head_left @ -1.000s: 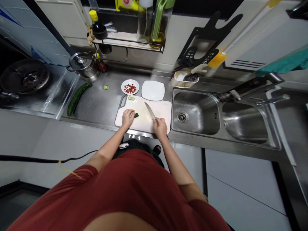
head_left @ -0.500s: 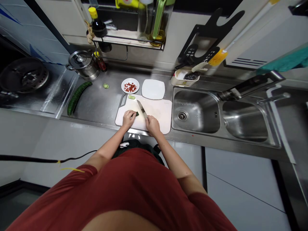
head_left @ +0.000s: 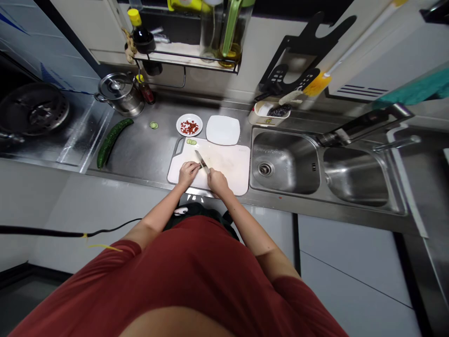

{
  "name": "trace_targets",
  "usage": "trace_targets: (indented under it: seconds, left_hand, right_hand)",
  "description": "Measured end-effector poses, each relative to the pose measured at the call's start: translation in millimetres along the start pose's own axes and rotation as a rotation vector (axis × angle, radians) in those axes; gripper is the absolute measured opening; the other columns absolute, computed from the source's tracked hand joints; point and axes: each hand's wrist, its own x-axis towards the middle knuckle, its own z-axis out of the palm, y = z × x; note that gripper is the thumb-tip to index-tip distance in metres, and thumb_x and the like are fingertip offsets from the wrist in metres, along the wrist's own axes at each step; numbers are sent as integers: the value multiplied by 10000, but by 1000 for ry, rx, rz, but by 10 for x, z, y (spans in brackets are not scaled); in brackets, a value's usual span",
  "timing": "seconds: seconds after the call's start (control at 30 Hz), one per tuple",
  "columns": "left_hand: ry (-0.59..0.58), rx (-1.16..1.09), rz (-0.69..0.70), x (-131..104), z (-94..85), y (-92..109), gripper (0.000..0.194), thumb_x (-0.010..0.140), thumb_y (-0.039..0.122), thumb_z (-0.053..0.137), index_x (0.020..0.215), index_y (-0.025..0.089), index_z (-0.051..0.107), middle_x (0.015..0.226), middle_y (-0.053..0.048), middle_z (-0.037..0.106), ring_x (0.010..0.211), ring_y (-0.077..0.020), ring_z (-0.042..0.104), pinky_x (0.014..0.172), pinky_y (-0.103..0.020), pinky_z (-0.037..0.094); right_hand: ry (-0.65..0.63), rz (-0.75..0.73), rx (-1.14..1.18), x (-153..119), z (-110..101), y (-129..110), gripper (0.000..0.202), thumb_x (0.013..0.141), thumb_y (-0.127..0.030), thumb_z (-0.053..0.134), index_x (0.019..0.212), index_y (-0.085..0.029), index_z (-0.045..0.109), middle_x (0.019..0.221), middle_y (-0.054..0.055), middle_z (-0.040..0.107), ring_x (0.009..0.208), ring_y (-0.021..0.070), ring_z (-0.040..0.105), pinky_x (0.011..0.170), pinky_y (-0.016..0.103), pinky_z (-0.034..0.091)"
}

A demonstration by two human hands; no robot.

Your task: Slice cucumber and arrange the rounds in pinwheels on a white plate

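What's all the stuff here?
Board: one, white, counter
Knife: one, silver, over board
Slices: several, pale green, board and counter
Cucumber: one, green, counter
Plates: two, white, behind board
Bits: many, red, left plate
Pot: one, silver, back left
Pan: one, black, far left
Shelf: one, white, back
Bottles: two, yellow-capped, back left
Jugs: two, clear, shelf
Basins: two, silver, right
Tap: one, silver, right
Caddy: one, cream, behind basins
Cloth: one, teal, right
Shirt: one, red, front
Left hand: one, bare, on cut piece
Right hand: one, bare, on knife

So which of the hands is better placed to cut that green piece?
Probably the right hand: it already holds the knife, with the blade close to the green piece. The left hand holds that piece on the cutting board.
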Motion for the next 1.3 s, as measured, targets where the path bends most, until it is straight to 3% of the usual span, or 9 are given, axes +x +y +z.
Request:
trace_targets:
  seconds: [0.47, 0.87, 1.3]
  left_hand:
    - [-13, 20, 16, 3, -9, 3, 232, 908, 323, 508, 990, 218, 698, 935, -55, 659, 900, -174, 565, 830, -330, 459]
    - [-22, 23, 22, 7, 0, 0, 244, 917, 321, 486, 993, 216, 692, 940, -65, 656, 913, -179, 566, 848, -343, 454]
    - [-44, 17, 22, 18, -10, 14, 248, 921, 324, 474, 1000, 222, 686, 946, -60, 658, 912, -177, 556, 845, -341, 449]
  right_hand:
    - [-48, -6, -15, -27, 36, -45, 217, 933, -139, 325, 1104, -148, 459, 973, 146, 655, 902, 253, 645, 758, 325, 471]
    - [-136, -7, -44, -223, 44, 6, 276, 880, -64, 364, 1140, -147, 407, 952, 138, 649, 905, 249, 642, 752, 315, 470]
    - [-138, -2, -12, -13, 31, -81, 304, 879, -71, 364, 1171, -147, 404, 972, 143, 642, 908, 242, 634, 756, 314, 469]
